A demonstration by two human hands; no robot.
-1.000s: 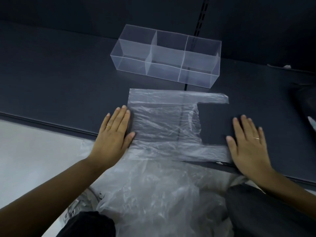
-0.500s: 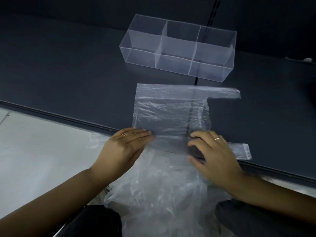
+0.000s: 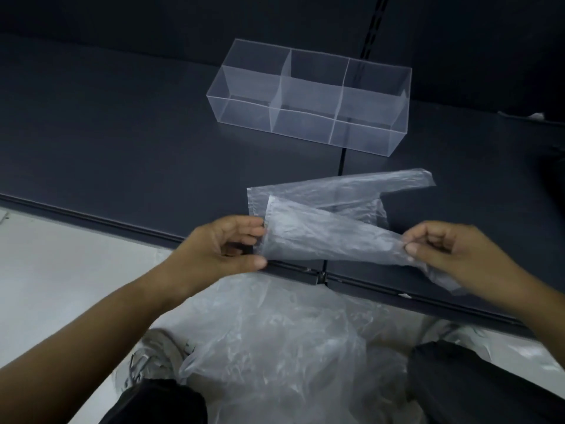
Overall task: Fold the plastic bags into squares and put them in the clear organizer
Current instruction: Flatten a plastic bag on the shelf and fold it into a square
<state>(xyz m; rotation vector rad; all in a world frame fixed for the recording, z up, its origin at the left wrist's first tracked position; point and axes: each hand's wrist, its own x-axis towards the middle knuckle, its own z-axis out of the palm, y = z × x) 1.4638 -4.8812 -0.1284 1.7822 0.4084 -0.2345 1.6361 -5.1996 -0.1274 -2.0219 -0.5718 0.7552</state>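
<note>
Two pinches, one fold. Left hand (image 3: 226, 246) nipping the near left corner of the plastic bag (image 3: 321, 237) between thumb and curled fingers; right hand (image 3: 452, 255) pinching the near handle strip the same way. Both raised just off the dark platform (image 3: 122, 142), over its near edge.

Carry the lifted half away toward the bag's far edge in one level sweep. Match corner to corner and handle to handle before letting down. Hold the film lightly taut between the pinches, never stretched, or expect a skewed crease. Lower the left side first, then smooth outward with flat fingers to chase out trapped air. Judged early in the task: first lengthwise fold only, no square yet to go into the three-compartment clear organizer (image 3: 301, 123), set toward the platform's far edge and well apart from the bag.

Thin, translucent, heavily wrinkled film, vest-style with two handle strips. Far half flat on the platform near its near edge, far handle pointing right. Near half twisted into a sagging band, tail drooping past the right hand. Probably slippery and springy, prone to unfolding. Loose heap of more clear bags (image 3: 275, 341) below the near edge, over the lap.
</note>
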